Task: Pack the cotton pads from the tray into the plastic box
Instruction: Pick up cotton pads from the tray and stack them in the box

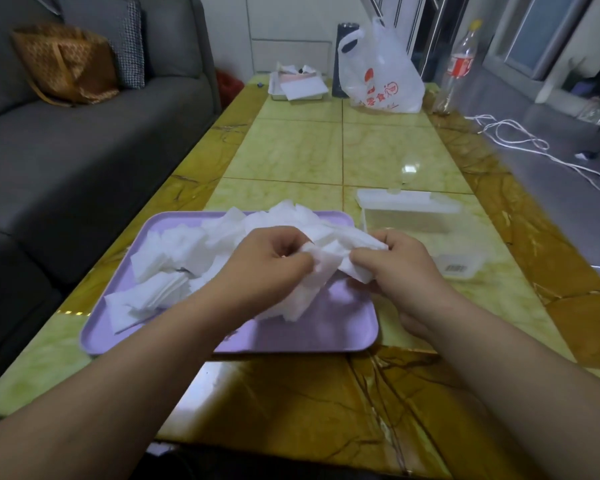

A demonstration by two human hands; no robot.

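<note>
Hands: left hand (267,261) and right hand (407,271) pinch a bunch of cotton pads (326,265) over tray (309,329), likely squaring it; box (430,233) close at 3 o'clock for loading.

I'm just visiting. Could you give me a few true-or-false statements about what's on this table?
1. The left hand and the right hand both grip cotton pads. True.
2. The tray is green. False: it is purple.
3. The plastic box sits to the right of the tray. True.
4. The white plastic bag lies on the tray. False: it stands at the far end of the table.
</note>
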